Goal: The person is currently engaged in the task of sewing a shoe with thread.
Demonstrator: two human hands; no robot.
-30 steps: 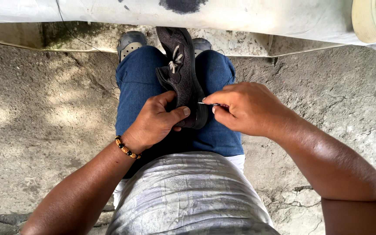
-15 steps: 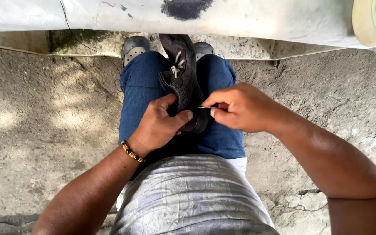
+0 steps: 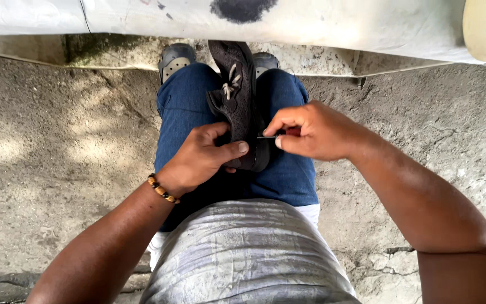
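Hands: two, left hand (image 3: pixel 201 157), right hand (image 3: pixel 316 132)
Dark shoe (image 3: pixel 237 95): one (held, centre frame)
Worn shoes (image 3: pixel 174 59): two
Beaded bracelet (image 3: pixel 161 188): one
Tape roll (image 3: pixel 482 28): one (upper right)

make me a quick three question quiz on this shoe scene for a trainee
1. True or false: the left hand grips the dark shoe lying on the lap.
2. What does the right hand pinch at the shoe's edge? A) a thin metal tool B) a brush C) a rag
3. Which wrist wears the beaded bracelet?

Key: 1 true; 2 A; 3 the left.
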